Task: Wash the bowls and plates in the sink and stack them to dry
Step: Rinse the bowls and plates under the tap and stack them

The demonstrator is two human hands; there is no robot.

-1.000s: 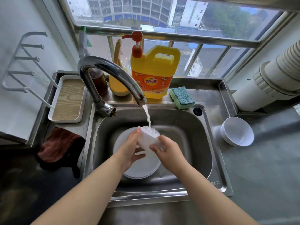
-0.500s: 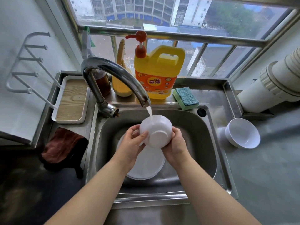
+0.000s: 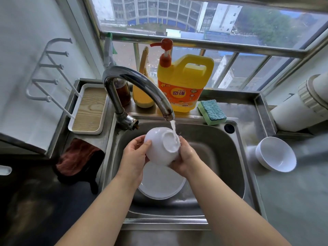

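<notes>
In the head view, a white bowl (image 3: 160,148) was held over the middle of the steel sink (image 3: 218,150), turned bottom-up and tilted so that its foot ring faced up and toward the right, its rim down and toward the left. The stream from the curved tap (image 3: 136,86) fell onto the foot at the bowl's upper right. The left hand (image 3: 134,155) gripped the bowl's left side, thumb lying across the outer wall and the fingers curled under the rim. The right hand (image 3: 184,157) cupped the right side, its fingers wrapped round behind the bowl and mostly hidden. Below the bowl, a white plate (image 3: 161,185) lay flat on the sink floor toward the front edge. A second white bowl (image 3: 276,154) lay tipped on its side on the counter beyond the sink's right edge, its mouth facing up and left. Along the back ledge stood a yellow detergent jug (image 3: 184,82) with a red pump, and a green and blue sponge (image 3: 212,111) lay at the back right corner. A wooden-bottomed tray (image 3: 88,109) sat at the left, with a reddish cloth (image 3: 78,157) draped just in front of it.
</notes>
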